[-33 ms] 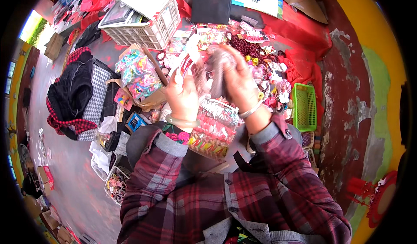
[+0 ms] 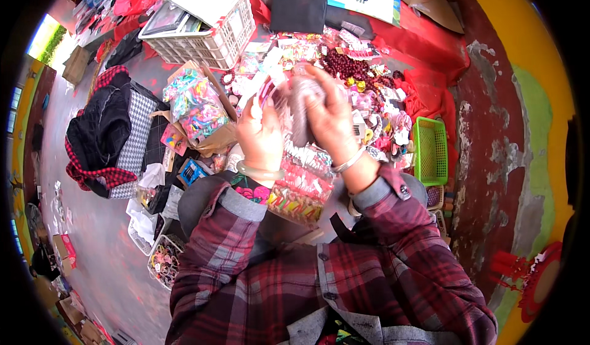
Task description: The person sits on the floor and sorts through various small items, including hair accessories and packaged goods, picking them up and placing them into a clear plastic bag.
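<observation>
My left hand (image 2: 259, 139) is closed in a pinch on a small red-and-white striped piece (image 2: 265, 92), too blurred to name. My right hand (image 2: 330, 117) is wrapped round a soft, greyish-pink bundle (image 2: 305, 108), its kind smeared by motion. The bundle hangs between both hands, close beside the left fingers. Below them, a clear plastic pack of colourful small pieces (image 2: 301, 188) rests near my lap, partly covered by the hands. Dark red beads (image 2: 347, 65) and many small trinkets lie spread just beyond.
To the left stands an open carton holding a bag of bright pieces (image 2: 195, 108), near a white plastic crate (image 2: 215, 44). A green basket (image 2: 431, 151) stands at right. A dark jacket (image 2: 101, 133) drapes over a checked item. A black flat case (image 2: 298, 4) lies at the far side.
My right hand has shifted slightly left and inward with the greyish-pink bundle, closer to my left hand. My left hand has barely moved.
</observation>
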The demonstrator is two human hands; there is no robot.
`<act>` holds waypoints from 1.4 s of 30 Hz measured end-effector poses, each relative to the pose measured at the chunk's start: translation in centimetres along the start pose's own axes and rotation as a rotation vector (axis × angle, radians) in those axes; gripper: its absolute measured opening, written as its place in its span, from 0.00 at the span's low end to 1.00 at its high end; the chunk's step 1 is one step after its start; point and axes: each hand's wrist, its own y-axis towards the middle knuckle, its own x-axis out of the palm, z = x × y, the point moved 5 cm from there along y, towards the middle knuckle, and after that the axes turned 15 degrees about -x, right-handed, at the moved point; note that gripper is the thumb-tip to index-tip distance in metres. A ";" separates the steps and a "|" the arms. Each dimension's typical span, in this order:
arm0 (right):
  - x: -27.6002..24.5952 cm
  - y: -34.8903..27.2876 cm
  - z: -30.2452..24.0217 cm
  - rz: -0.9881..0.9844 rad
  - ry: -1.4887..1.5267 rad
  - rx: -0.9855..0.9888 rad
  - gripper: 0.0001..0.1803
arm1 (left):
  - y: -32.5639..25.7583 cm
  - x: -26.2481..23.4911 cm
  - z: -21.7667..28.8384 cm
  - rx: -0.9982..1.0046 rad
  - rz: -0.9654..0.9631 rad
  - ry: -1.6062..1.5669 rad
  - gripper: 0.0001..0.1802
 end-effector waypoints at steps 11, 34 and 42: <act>1.3 -0.8 -1.0 -0.057 -0.299 0.043 0.13 | -1.9 0.8 0.7 -0.020 -0.106 -0.017 0.12; -1.4 0.3 2.3 -0.058 -0.309 0.210 0.08 | -1.5 2.1 -1.4 -0.384 -0.475 -0.446 0.12; -1.4 -1.5 7.1 -0.087 0.167 0.632 0.12 | -1.9 2.2 -0.7 -0.451 -0.561 -0.522 0.15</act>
